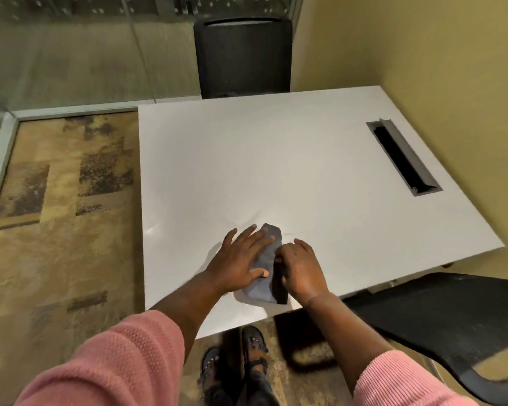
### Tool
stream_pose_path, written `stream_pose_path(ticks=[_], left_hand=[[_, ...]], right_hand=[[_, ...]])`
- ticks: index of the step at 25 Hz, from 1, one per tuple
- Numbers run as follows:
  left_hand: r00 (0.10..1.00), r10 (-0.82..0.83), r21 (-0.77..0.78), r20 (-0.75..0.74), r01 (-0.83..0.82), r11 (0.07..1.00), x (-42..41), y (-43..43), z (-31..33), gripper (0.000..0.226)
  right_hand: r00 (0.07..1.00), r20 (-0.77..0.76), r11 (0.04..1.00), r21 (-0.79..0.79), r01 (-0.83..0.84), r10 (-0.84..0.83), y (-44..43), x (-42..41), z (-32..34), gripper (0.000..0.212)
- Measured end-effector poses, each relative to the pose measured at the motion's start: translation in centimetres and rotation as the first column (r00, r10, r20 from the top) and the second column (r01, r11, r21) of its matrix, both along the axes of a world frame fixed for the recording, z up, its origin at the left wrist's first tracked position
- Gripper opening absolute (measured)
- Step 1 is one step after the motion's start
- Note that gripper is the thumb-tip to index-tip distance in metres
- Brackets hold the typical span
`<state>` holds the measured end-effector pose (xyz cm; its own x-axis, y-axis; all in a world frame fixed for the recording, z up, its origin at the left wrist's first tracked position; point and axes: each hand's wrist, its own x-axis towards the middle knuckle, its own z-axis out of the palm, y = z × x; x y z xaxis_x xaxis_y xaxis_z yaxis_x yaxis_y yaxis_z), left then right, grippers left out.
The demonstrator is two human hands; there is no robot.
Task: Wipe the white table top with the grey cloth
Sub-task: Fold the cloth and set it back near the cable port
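A folded grey cloth (pixel 272 233) lies on the white table top (pixel 276 159) near its front edge. My left hand (pixel 242 257) rests flat on the cloth's left side, fingers spread and pointing away from me. My right hand (pixel 301 266) sits against the cloth's right edge with its fingers curled onto the fabric; whether it pinches the cloth is hard to tell. Most of the cloth is hidden under the two hands, with its far tip and near end showing.
A dark open cable slot (pixel 402 156) is set into the table at the right. A black chair (pixel 242 54) stands behind the far edge, another black chair (pixel 440 320) at the near right. Yellow wall on the right, patterned carpet (pixel 62 218) on the left.
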<state>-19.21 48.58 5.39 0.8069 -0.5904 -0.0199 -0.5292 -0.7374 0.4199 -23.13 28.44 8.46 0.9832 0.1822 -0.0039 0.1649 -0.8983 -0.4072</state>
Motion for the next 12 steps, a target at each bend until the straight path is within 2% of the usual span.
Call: stream_pose_path(ticks=[3, 5, 7, 9, 11, 12], left_hand=[[0.998, -0.036, -0.073, 0.048, 0.039, 0.997, 1.9, -2.4, 3.1, 0.047], [0.999, -0.027, -0.126, 0.038, 0.031, 0.992, 3.0, -4.0, 5.5, 0.029], [0.999, -0.028, -0.127, 0.045, 0.034, 0.991, 4.0, -5.3, 8.0, 0.020], [0.997, -0.036, -0.122, 0.072, 0.045, 0.992, 5.0, -6.6, 10.5, 0.018], [0.996, -0.037, -0.148, 0.078, 0.048, 0.988, 5.8, -8.1, 12.7, 0.018], [0.996, -0.041, -0.168, 0.085, 0.055, 0.984, 6.1, -9.0, 13.7, 0.018]], right_hand=[[0.996, 0.091, 1.000, -0.011, 0.025, -0.024, -1.7, 0.4, 3.5, 0.019], [0.988, 0.098, 0.992, -0.036, 0.121, -0.117, -3.0, 0.9, 5.9, 0.012], [0.971, 0.117, 0.975, -0.057, 0.215, -0.207, -4.6, 1.2, 8.0, 0.012], [0.946, 0.225, 0.967, -0.055, 0.250, -0.232, -6.4, 0.8, 9.6, 0.021], [0.933, 0.301, 0.973, -0.053, 0.225, -0.199, -7.5, 0.6, 10.2, 0.047], [0.925, 0.321, 0.971, -0.055, 0.231, -0.202, -7.9, 0.4, 10.7, 0.050]])
